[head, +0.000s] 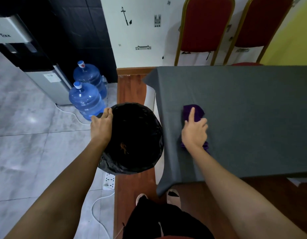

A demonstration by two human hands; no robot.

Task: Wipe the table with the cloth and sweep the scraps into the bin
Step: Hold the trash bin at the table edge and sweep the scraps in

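Starting at the left: water dispenser (45, 75) and two blue bottles (85, 100) on the tiled floor, well apart from the work. Next, left hand (101, 125) curled over the far-left rim of the bin (113, 167), gripping it. Bin lined with a black bag, mouth open upward, just beside the table's left edge. Standing on the floor or lifted: cannot tell. Faint orange marks inside, scraps or print, unclear.

Further right, the grey-covered table (253, 118), and on it, near its left edge, the purple cloth (197, 109), bunched, long axis running near to far. Right hand (194, 133) on top, forefinger stretched along the cloth toward the far side, other fingers curled round the bunch, pressing it down. No scraps plainly visible on the grey cover.

Probably mid-wipe, sweep into the bin not yet made. Deciding relation: bin to the left of the cloth, past a short strip of table and over the edge. Calls for a leftward stroke, crosswise to the cloth's long axis, broad side leading. Right hand nearer the cloth; left hand nearer the bin, well placed to draw it under the edge.
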